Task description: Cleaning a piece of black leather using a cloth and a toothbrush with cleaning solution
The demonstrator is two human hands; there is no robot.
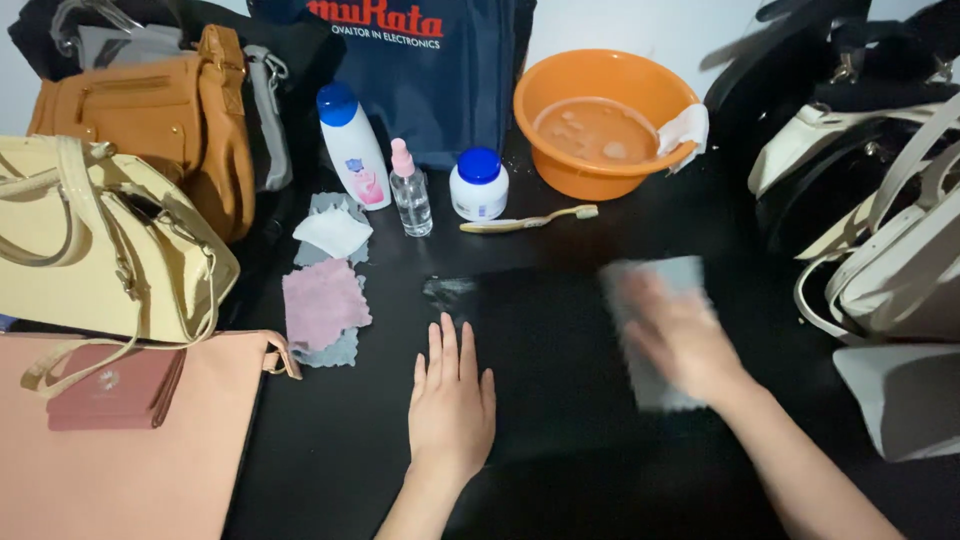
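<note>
My left hand [452,405] lies flat, fingers together, on a black flat item [545,340] spread on the dark table. My right hand [680,340] is blurred with motion and presses a grey cloth [655,290] against the right part of that black surface. A pale smear [447,292] shows near the black item's upper left corner.
Behind stand an orange basin [600,120] of cloudy water with a white rag on its rim, a toothbrush [530,220], a white jar [478,183], a small spray bottle [410,190], a lotion bottle [352,145]. Pink and grey cloths [322,300] lie left. Handbags crowd both sides.
</note>
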